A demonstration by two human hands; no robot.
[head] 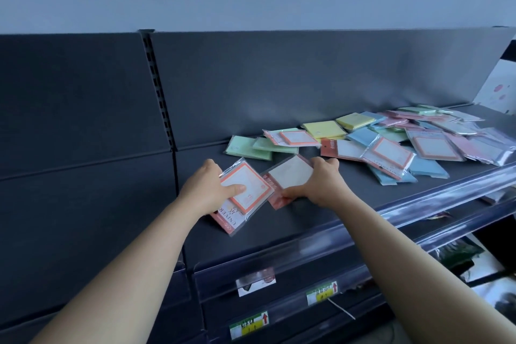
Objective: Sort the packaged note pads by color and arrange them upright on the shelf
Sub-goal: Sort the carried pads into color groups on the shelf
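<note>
My left hand (208, 187) grips an orange-bordered white note pad pack (252, 184), thumb on its front, tilted above the dark shelf (279, 226). My right hand (321, 184) holds a second orange-trimmed pack (290, 173) by its edges, back side toward me, just right of the first. Behind them a loose heap of packs lies flat: green pads (245, 146), yellow pads (325, 129), blue pads (427, 166), pink pads (396, 117) and more orange-bordered packs (388, 155).
The shelf has a dark back panel (279, 78) and a slotted upright (159, 86) at the left. A clear price rail (418, 204) runs along the front edge. Price labels (321, 292) hang on lower shelves, with goods at the lower right.
</note>
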